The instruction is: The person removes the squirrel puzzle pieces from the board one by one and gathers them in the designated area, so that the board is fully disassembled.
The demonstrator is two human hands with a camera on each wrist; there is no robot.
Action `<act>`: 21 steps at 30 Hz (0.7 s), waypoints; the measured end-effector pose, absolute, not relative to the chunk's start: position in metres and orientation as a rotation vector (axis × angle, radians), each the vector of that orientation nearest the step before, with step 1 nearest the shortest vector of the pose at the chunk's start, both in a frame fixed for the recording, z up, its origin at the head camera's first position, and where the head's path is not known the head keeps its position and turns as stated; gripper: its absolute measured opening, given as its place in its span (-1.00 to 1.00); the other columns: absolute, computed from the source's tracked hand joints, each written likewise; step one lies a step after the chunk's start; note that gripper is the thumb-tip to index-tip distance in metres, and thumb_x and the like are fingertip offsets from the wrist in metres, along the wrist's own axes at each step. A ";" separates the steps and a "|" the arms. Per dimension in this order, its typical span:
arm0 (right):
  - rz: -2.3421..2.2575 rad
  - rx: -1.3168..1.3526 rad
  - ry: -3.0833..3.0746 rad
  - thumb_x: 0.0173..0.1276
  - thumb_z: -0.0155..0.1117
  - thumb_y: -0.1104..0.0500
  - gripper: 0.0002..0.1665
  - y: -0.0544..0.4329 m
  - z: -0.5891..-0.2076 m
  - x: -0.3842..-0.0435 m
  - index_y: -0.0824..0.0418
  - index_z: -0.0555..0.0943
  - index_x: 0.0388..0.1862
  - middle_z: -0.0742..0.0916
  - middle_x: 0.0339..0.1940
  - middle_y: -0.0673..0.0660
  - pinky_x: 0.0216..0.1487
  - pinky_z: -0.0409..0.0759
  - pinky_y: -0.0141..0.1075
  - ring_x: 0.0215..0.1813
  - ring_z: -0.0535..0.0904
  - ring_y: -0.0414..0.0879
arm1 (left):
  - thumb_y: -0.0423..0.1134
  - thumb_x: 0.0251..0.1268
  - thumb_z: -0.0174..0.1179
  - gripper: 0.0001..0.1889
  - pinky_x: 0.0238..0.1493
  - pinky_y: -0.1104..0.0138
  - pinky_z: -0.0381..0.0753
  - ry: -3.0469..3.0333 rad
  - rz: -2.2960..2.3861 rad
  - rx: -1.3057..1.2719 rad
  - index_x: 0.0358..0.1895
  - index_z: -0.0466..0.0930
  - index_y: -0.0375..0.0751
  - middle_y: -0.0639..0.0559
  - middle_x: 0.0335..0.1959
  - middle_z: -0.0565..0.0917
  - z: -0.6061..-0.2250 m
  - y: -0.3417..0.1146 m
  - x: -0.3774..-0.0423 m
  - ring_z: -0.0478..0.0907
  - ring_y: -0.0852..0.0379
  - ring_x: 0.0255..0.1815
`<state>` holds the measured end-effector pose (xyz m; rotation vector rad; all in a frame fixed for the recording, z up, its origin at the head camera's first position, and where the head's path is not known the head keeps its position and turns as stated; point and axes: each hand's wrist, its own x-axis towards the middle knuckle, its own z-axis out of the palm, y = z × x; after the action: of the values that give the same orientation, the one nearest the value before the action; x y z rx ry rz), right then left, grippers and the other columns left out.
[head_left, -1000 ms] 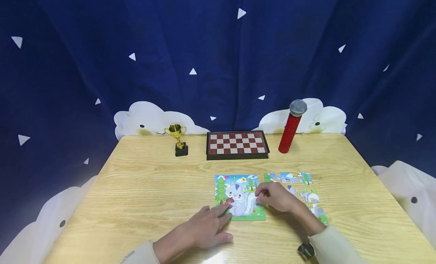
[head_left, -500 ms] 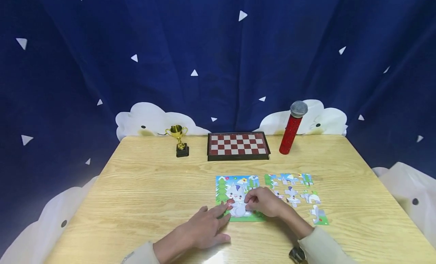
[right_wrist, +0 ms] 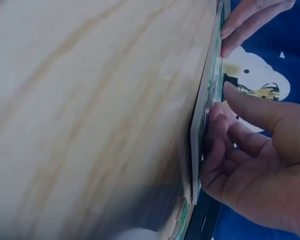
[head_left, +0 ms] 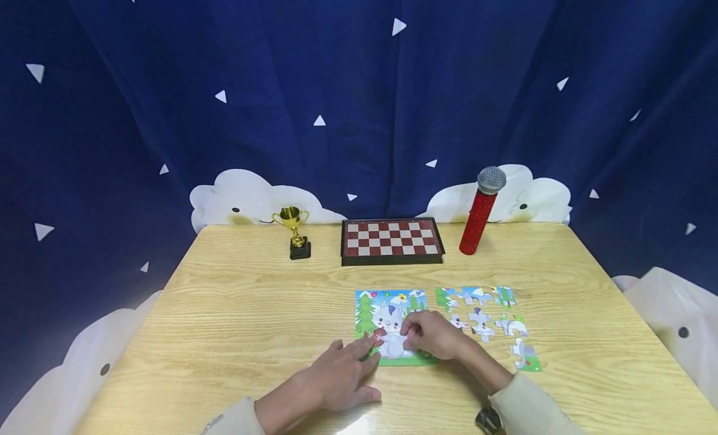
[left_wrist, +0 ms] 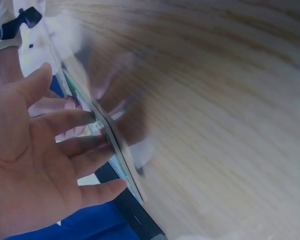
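Note:
A jigsaw puzzle board (head_left: 376, 310) with a squirrel picture lies on the table. The fingertips of my left hand (head_left: 342, 376) rest on its lower left corner, fingers spread. The left wrist view shows the same left hand (left_wrist: 45, 155) palm-side, at the board's edge. My right hand (head_left: 434, 335) has bent fingers over the squirrel's tail area. In the right wrist view, the thumb and fingertips of my right hand (right_wrist: 260, 145) meet the board's surface; whether they pinch a piece is hidden. Several loose puzzle pieces (head_left: 482, 325) lie in rows right of the board.
Behind the puzzle, a red-and-white chessboard (head_left: 392, 239) lies near the table's back edge. A gold trophy cup (head_left: 293, 226) stands to its left, and a red microphone (head_left: 478, 223) stands upright to its right. A dark blue curtain (head_left: 359, 80) hangs behind the table (head_left: 252, 304).
My right hand has moved left from the board's right edge onto the squirrel picture, uncovering loose pieces. Over the last half second it barely moved. The left hand has stayed on the corner.

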<state>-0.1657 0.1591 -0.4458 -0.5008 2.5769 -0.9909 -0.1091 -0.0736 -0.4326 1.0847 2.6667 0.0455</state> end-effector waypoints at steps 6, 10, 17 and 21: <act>-1.050 -0.484 2.547 0.19 0.31 0.32 -0.90 0.159 -0.443 -0.165 0.23 0.55 -0.34 0.55 -0.49 0.02 -0.47 0.40 -0.44 -0.41 0.42 -0.16 | 0.34 0.30 -0.13 -0.27 0.33 -0.03 0.34 2.665 0.037 1.071 0.41 0.26 -0.03 -0.02 0.51 0.15 -0.432 -0.073 -0.109 0.12 0.07 0.51; -1.089 -0.496 2.539 0.23 0.24 0.36 -0.94 0.159 -0.443 -0.165 0.25 0.54 -0.35 0.57 -0.50 0.03 -0.51 0.42 -0.45 -0.44 0.44 -0.17 | 0.33 0.30 -0.13 -0.28 0.33 -0.03 0.34 2.666 0.032 1.075 0.40 0.27 -0.03 -0.03 0.50 0.16 -0.432 -0.073 -0.109 0.13 0.07 0.51; -1.155 -0.569 2.510 0.27 0.18 0.39 -0.95 0.172 -0.442 -0.168 0.27 0.56 -0.32 0.60 -0.45 0.04 -0.41 0.48 -0.46 -0.37 0.48 -0.20 | 0.34 0.29 -0.12 -0.28 0.32 -0.02 0.34 2.679 0.017 1.080 0.40 0.27 -0.01 -0.01 0.50 0.16 -0.433 -0.073 -0.108 0.14 0.07 0.50; -1.164 -0.573 2.524 0.28 0.24 0.32 -0.97 0.186 -0.438 -0.169 0.26 0.56 -0.31 0.58 -0.43 0.03 -0.38 0.46 -0.46 -0.36 0.44 -0.21 | 0.34 0.30 -0.13 -0.28 0.31 -0.01 0.36 2.684 -0.001 1.096 0.40 0.28 -0.01 0.00 0.49 0.18 -0.432 -0.073 -0.109 0.15 0.08 0.50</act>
<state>-0.1693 0.1859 -0.4375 -0.5727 2.5235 -1.1640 -0.1087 -0.0734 -0.4323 1.0961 2.6845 -0.0012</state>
